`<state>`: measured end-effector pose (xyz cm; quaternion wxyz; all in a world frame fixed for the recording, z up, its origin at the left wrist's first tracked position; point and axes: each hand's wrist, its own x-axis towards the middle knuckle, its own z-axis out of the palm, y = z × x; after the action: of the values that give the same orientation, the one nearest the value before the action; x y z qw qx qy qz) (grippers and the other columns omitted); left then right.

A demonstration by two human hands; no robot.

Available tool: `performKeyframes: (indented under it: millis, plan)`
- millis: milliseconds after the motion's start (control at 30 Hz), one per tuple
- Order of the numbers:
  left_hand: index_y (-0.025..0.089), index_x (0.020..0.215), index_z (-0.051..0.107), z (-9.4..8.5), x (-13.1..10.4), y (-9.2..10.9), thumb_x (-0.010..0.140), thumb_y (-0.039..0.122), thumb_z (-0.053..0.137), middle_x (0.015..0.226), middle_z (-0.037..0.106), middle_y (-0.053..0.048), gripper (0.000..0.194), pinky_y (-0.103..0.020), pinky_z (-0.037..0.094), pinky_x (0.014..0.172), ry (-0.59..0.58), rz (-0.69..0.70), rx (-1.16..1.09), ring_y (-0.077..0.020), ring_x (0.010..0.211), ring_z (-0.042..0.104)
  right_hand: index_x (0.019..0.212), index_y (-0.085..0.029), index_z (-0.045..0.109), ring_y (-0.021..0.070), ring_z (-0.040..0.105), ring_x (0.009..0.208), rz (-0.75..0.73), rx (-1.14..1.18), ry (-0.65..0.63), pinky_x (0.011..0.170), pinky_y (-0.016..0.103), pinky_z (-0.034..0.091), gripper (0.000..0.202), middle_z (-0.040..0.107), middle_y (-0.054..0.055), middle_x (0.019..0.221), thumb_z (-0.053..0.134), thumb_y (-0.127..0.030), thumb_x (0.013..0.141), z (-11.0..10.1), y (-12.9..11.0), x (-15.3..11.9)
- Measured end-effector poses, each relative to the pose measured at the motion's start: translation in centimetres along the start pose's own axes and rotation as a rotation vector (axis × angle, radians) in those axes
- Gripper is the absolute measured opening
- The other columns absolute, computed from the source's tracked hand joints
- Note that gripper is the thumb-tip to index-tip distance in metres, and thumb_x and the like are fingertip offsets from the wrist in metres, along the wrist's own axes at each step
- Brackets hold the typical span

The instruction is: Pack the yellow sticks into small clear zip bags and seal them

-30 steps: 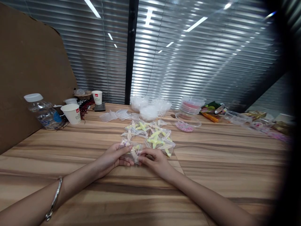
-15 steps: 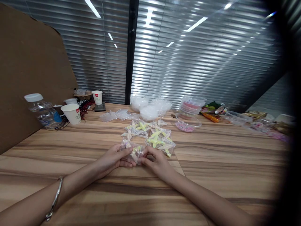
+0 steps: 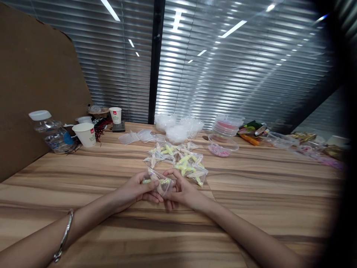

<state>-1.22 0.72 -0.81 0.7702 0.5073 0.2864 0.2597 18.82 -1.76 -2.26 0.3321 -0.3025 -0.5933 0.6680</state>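
A small clear plastic bag (image 3: 160, 183) with yellow and whitish pieces inside is held between both hands, just above the wooden table (image 3: 111, 238). My left hand (image 3: 142, 189) grips its left side, thumb on top. My right hand (image 3: 181, 189) holds the bag's right edge between thumb and fingers. Right behind the hands lies a group of similar filled bags (image 3: 185, 163), yellow and pale pieces showing through. Farther back, flat empty clear bags (image 3: 139, 136) sit left of some puffy translucent white bags (image 3: 177, 133).
At the left stand a clear bottle (image 3: 55, 136) and paper cups (image 3: 85, 134), beside a brown board (image 3: 36, 74). An open round container (image 3: 223, 147) with pink bits is at the back right, before stacked tubs (image 3: 227, 124). Colourful packets (image 3: 251, 132) lie beyond.
The fingers of my right hand have shifted around the bag's right side, some now reaching lower. The bag has tilted and changed shape slightly in the hands.
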Motion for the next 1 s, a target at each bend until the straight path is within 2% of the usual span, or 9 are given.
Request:
performKeyframes:
  millis: [133,200,333,433,633,800,900,1000]
  plan:
    - [0.013,0.104,0.05,0.2,-0.2,0.1,0.081,0.033,0.061,0.08,0.07,-0.01,0.033,-0.023,0.053,0.063,-0.032,-0.023,0.048,-0.0147,0.068,0.067,0.11,-0.024,0.03,0.0066,0.049,0.044,0.031,-0.016,-0.042,0.04,0.016,0.033,0.051,0.056,-0.006,0.065,0.067,-0.032,0.076,0.1,-0.3,-0.1]
    - [0.013,0.105,0.05,0.2,-0.2,0.1,0.081,0.035,0.061,0.078,0.07,-0.009,0.034,-0.023,0.052,0.061,-0.026,-0.014,0.082,-0.015,0.066,0.067,0.109,-0.023,0.032,0.0051,0.046,0.044,0.03,-0.012,-0.018,0.041,0.016,0.032,0.05,0.055,-0.007,0.065,0.067,-0.029,0.075,0.3,-0.7,-0.1]
    - [0.012,0.1,0.052,0.1,0.2,-0.1,0.08,0.038,0.061,0.074,0.069,-0.008,0.034,-0.026,0.052,0.059,-0.036,0.022,0.187,-0.0157,0.063,0.065,0.101,-0.021,0.036,0.0075,0.056,0.065,0.044,-0.027,0.051,0.059,0.019,0.044,0.049,0.058,-0.003,0.08,0.072,-0.022,0.068,0.9,-1.6,-0.2]
    - [0.012,0.098,0.054,0.1,0.3,-0.2,0.08,0.039,0.06,0.075,0.069,-0.008,0.033,-0.025,0.051,0.059,-0.057,0.056,0.239,-0.0155,0.063,0.065,0.098,-0.021,0.036,0.0104,0.059,0.075,0.068,-0.003,0.038,0.069,0.024,0.046,0.049,0.06,-0.001,0.089,0.073,-0.023,0.067,1.1,-2.0,-0.2]
    - [0.012,0.1,0.056,-0.1,0.6,-0.3,0.081,0.038,0.059,0.081,0.068,-0.008,0.032,-0.025,0.05,0.062,-0.061,0.112,0.267,-0.0155,0.068,0.064,0.101,-0.018,0.039,0.0093,0.058,0.069,0.062,0.061,0.057,0.061,0.02,0.042,0.046,0.062,-0.001,0.079,0.072,-0.019,0.069,1.1,-1.9,-0.2]
    - [0.013,0.108,0.058,-0.2,0.5,-0.1,0.08,0.039,0.061,0.09,0.067,-0.008,0.038,-0.026,0.048,0.069,-0.035,0.152,0.285,-0.0172,0.078,0.062,0.119,-0.019,0.035,0.0036,0.043,0.048,0.135,0.192,-0.062,0.043,0.016,0.025,0.057,0.065,0.003,0.079,0.067,-0.021,0.073,0.6,-1.7,-0.5]
    - [0.014,0.107,0.06,-0.1,0.3,0.0,0.078,0.037,0.063,0.098,0.066,-0.009,0.037,-0.027,0.047,0.074,-0.009,0.158,0.328,-0.0192,0.086,0.06,0.122,-0.019,0.031,0.0029,0.039,0.045,0.169,0.211,-0.103,0.042,0.018,0.021,0.062,0.067,0.006,0.083,0.067,-0.021,0.072,0.3,-1.5,-0.6]
    - [0.015,0.106,0.061,-0.1,0.3,-0.1,0.078,0.038,0.062,0.091,0.068,-0.008,0.036,-0.027,0.048,0.07,-0.01,0.14,0.318,-0.0179,0.078,0.062,0.12,-0.02,0.033,0.003,0.038,0.046,0.164,0.221,-0.099,0.043,0.018,0.021,0.06,0.066,0.005,0.081,0.068,-0.02,0.071,0.3,-1.5,-0.6]
